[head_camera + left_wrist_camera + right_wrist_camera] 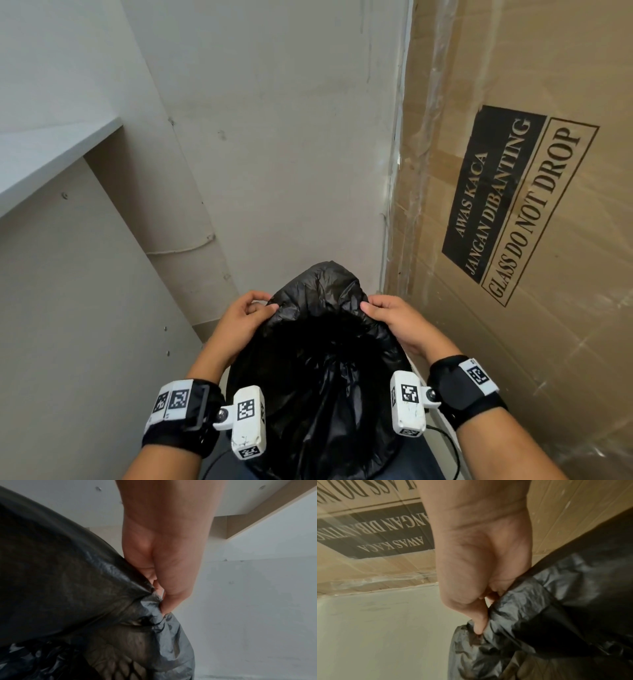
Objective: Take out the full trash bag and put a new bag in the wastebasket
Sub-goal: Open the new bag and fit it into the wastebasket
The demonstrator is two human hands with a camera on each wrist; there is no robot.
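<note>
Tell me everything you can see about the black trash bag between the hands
The black trash bag is thin, glossy, crinkled plastic that looks grey where it is bunched. Its mouth is held open between both hands, dark inside, with folds gathering towards the bottom. The left hand pinches the left edge of the rim and the right hand pinches the right edge; the far rim humps up between them. It hangs near a cardboard box on the right. Mesh shows under the film in the left wrist view, possibly the wastebasket.
</note>
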